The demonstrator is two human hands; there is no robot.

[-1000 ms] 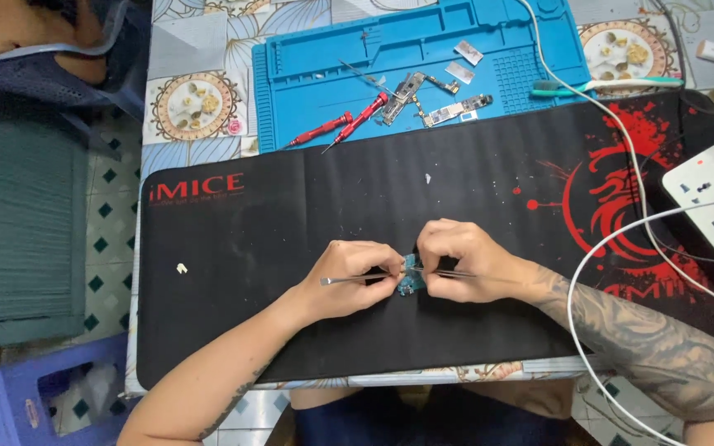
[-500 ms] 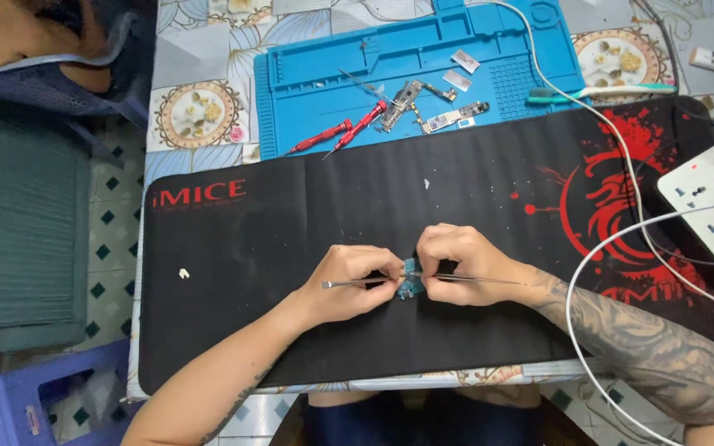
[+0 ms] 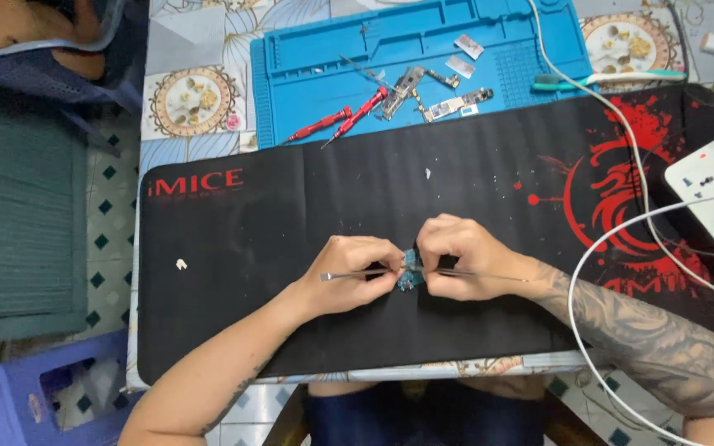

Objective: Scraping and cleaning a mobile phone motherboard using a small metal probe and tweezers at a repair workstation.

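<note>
The left hand has its fingers clenched on thin metal tweezers, tips meeting a small blue-green circuit board at the near middle of the black desk mat. A slip of those tips could scratch the board or flick a loose part away. The board looks tiny and mostly hidden between both hands. The right hand pinches a second slim tool; uneven pressure from its fingers might tilt the board.

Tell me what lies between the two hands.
In the head view, a small blue circuit board sits pinched between the left hand and right hand.
</note>
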